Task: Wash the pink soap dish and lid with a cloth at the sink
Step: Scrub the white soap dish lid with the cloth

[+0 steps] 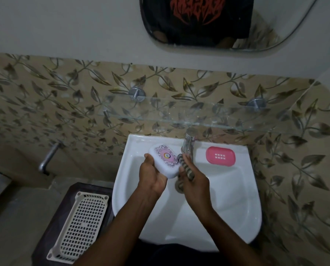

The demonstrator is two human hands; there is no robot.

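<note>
My left hand (153, 175) holds the soap dish lid (165, 160), white with a pink patterned top, tilted over the left part of the sink basin. My right hand (193, 179) grips a grey striped cloth (186, 168) bunched against the lid's right edge, just below the tap. The pink soap dish (220, 156), with small drain holes in its middle, lies flat on the sink's back right rim, apart from both hands.
The white sink (237, 189) juts from a leaf-patterned tiled wall. A chrome tap (188, 144) stands at its back middle under a glass shelf (198, 116). A white slotted basket (83, 223) rests on a dark stool at the left. A wall spout (48, 159) projects further left.
</note>
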